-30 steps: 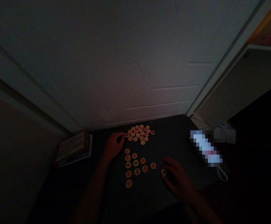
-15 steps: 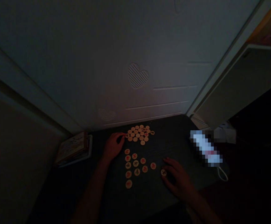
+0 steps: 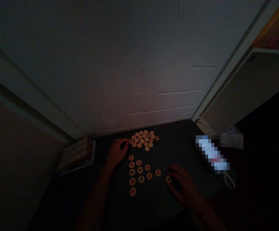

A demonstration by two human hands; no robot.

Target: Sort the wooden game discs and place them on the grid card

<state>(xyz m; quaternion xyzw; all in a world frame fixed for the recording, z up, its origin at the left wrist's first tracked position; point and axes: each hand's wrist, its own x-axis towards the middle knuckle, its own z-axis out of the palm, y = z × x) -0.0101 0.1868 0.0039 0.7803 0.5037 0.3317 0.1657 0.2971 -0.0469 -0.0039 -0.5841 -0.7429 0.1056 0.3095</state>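
My left hand (image 3: 117, 150) reaches to the left edge of a cluster of round xiangqi pieces (image 3: 142, 141). Its fingertips touch one marked piece (image 3: 131, 141), with the thumb apart from the fingers. Most pieces in the cluster show blank faces; a few show characters. Nearer to me, several face-up pieces (image 3: 140, 170) with red or black characters form columns that shorten toward the right. At the right end, my right hand (image 3: 183, 183) has a black-marked piece (image 3: 168, 179) between thumb and a finger, low over or on the table. A red-marked piece (image 3: 158, 172) lies just left of it.
The dark table (image 3: 175, 141) meets a pale panel (image 3: 120, 80) with embossed hearts. Stacked books or boxes (image 3: 74, 154) stand at the left. A pixelated bright object (image 3: 211, 154) with a white loop (image 3: 230, 181) lies at the right edge. The room is dim.
The view has tilted slightly, so everything on the table appears a little lower. Both hands and the pieces keep their places.
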